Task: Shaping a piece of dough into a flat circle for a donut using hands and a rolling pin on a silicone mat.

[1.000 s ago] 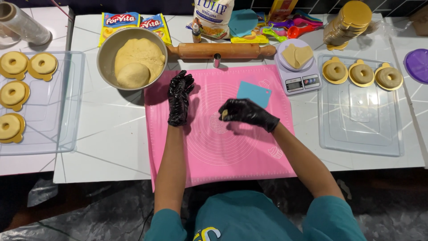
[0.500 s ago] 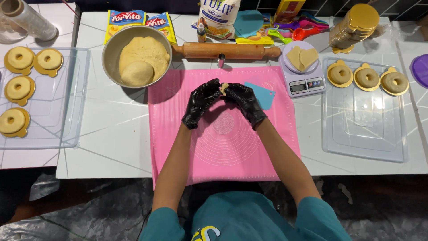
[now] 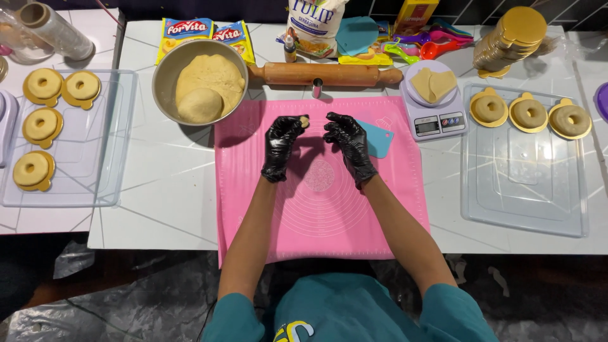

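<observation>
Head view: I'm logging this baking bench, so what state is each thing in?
left hand: gloved, pinching a small dough bit
right hand: gloved, empty, apart from the dough bit
metal bowl: holds dough
scale: dough pieces on top
rolling pin: lying flat
right tray: three dough rings
pink mat: spread flat

Seven ring-shaped dough pieces on gold boards: four on the left clear plastic tray [image 3: 95, 183], three on the right clear plastic tray [image 3: 525, 190]. One steel dough bowl [image 3: 166, 73], one wooden rolling pin [image 3: 329, 74], one pink silicone mat [image 3: 329, 215].
</observation>
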